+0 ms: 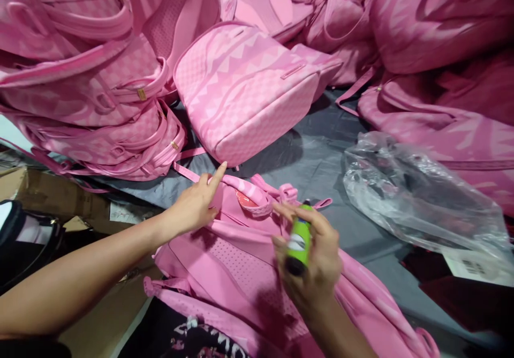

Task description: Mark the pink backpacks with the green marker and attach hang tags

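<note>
A pink backpack (241, 261) lies in front of me with its perforated back panel up. My left hand (195, 202) rests at its far edge, index finger stretched out and thumb apart, touching the pink fabric. Beside that hand, a pink side pocket (257, 202) gapes, showing a shiny red-orange patch (244, 200) inside. My right hand (317, 251) grips a green cylinder (299, 240) with black ends and a white label, its exact kind unclear. This hand is slightly blurred, close to the pocket and above the backpack.
Another pink backpack (249, 90) lies just beyond on the grey cloth (321, 143). Stacked pink backpacks (92, 90) rise at the left, with more at the back and right. A clear plastic bag (417, 192) lies at right, near a white label (477, 266). Cardboard (60, 197) shows below left.
</note>
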Motion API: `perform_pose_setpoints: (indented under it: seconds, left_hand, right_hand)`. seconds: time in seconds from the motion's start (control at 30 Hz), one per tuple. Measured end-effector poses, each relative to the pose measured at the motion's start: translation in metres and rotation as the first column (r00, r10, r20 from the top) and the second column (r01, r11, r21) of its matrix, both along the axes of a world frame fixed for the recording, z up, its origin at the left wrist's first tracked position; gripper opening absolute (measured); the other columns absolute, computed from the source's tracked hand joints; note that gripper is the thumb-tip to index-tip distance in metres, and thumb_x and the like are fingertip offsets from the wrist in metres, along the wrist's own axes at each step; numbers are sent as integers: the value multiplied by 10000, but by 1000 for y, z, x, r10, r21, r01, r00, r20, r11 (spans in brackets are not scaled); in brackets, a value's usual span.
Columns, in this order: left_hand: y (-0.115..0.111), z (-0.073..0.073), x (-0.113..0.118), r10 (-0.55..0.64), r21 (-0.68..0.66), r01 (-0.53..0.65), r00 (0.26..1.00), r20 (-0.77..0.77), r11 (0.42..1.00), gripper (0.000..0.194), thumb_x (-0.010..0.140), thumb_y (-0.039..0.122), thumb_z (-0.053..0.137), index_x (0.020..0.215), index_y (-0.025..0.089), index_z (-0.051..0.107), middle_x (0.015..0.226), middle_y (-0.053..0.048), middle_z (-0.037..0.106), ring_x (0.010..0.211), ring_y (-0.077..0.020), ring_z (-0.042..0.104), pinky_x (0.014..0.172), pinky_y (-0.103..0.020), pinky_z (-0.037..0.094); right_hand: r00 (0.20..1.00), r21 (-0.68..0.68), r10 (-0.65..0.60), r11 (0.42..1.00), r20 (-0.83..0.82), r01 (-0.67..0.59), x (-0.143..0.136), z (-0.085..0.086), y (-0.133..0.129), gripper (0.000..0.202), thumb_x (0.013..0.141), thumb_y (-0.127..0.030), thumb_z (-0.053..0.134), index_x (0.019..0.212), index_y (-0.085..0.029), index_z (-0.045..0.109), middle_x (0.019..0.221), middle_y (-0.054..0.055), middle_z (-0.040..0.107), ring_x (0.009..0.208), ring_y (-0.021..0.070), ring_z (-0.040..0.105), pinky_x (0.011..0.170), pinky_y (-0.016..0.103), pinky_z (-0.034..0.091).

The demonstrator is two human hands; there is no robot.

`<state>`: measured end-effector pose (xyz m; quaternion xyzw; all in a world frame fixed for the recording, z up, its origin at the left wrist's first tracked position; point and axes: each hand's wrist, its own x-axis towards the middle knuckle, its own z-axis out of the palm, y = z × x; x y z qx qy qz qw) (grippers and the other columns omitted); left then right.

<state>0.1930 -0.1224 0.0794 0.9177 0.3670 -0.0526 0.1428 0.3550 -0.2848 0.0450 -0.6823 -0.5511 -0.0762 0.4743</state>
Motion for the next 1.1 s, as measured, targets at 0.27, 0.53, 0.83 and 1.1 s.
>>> perform_pose_setpoints:
  seconds: [0.27, 0.53, 0.83, 1.1]
  left_hand:
    - [6, 4, -1, -27, -89, 26, 1000, -3, 996, 1031, 777, 148, 557, 1544, 239, -126, 1231, -130, 453, 1005, -253, 632, 805, -338, 505]
    - [4, 6, 0, -14, -113, 14, 1000, 1, 993, 1017, 789, 132, 552, 1542, 249, -120, 1231, -122, 457, 1019, -247, 622, 810, -338, 505]
    - [2, 8, 2, 12, -117, -12, 1000, 3, 993, 966, 808, 112, 519, 1546, 243, -88, 1287, -146, 448, 1072, -264, 610, 834, -356, 499]
    - [2, 7, 1, 15, -82, -13, 1000, 26, 997, 950, 816, 110, 520, 1553, 230, -69, 1220, -134, 473, 1046, -261, 607, 841, -363, 498]
  right_hand:
    - [969, -92, 192, 974, -153, -207, -35, 8, -26, 377, 932, -242, 518, 1305, -199, 542, 1053, 93, 696, 950, 228, 655, 820, 391, 516]
    - [957, -216, 290, 934, -4, -284, -39, -8, -4, 288, 870, -203, 532, 1139, -169, 631, 942, 65, 713, 838, 208, 630, 758, 362, 447]
    - [966, -211, 255, 943, -37, -257, -43, -4, -1, 201, 888, -190, 555, 1055, -176, 666, 883, 39, 723, 799, 181, 632, 754, 346, 421]
    - [969, -265, 224, 933, -104, -244, -43, -1, 3, 169, 863, -215, 579, 1005, -186, 665, 841, 23, 732, 760, 176, 645, 751, 326, 415]
